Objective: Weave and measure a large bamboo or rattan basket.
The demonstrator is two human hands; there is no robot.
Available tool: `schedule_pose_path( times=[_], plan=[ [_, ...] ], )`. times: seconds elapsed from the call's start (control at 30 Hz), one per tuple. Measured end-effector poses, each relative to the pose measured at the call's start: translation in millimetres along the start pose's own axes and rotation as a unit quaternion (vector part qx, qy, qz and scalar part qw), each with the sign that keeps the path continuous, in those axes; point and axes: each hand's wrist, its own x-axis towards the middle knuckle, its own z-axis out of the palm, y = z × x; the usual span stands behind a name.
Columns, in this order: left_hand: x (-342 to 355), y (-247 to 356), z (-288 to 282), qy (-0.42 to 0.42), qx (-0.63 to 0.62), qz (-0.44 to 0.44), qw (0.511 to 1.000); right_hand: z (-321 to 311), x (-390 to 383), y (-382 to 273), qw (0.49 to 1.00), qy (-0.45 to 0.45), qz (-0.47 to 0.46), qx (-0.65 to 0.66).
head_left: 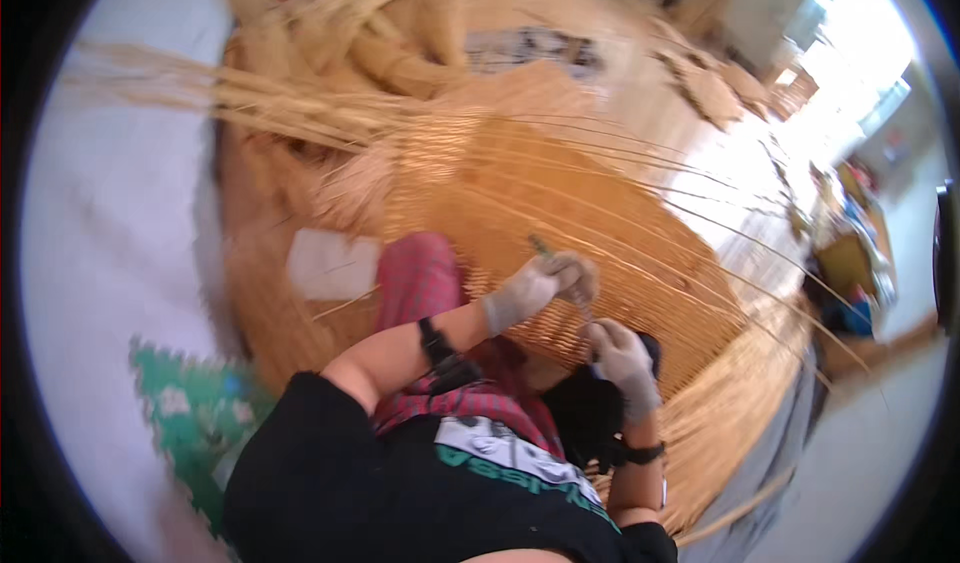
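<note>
Both my hands wear pale gloves and are held close together over the near edge of a woven panel (580,178) of tan strips. My left hand (545,285) is closed, with a thin green-tipped thing (540,245) sticking out past its fingers; blur hides its kind. Just right of it and nearer me, my right hand (622,358) is also closed, its fingers pinched. A thin pale piece seems to run between the two hands, too blurred to name. Long loose strips (740,233) stretch from the panel toward the right.
Bundles of tan fibre (400,48) lie at the far left, with long strands spreading left. A white sheet (335,265) rests beside my knee. A green patterned mat (195,403) lies at lower left. More flat tan pieces (705,88) are on the floor near the bright window.
</note>
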Motion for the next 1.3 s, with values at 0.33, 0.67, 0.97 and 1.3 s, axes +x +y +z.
schedule_pose_path(
  times=[0.33,0.67,0.97,1.3],
  plan=[
    [-32.9,81.1,-210.2,0.206,-0.026,-0.125,0.97,-9.3,65.9,-132.3,0.977,0.197,-0.05,-0.057],
    [-46.8,213.6,-328.5,0.369,0.274,0.127,0.879,-31.8,182.5,-189.4,0.993,0.015,-0.004,-0.121],
    [8.5,205.5,-361.0,0.151,0.638,-0.114,0.747,-32.8,219.9,-225.8,0.985,-0.047,0.025,-0.167],
    [8.2,197.6,-376.8,0.038,0.776,-0.196,0.599,-28.5,237.3,-238.7,0.975,-0.039,0.04,-0.215]
  ],
)
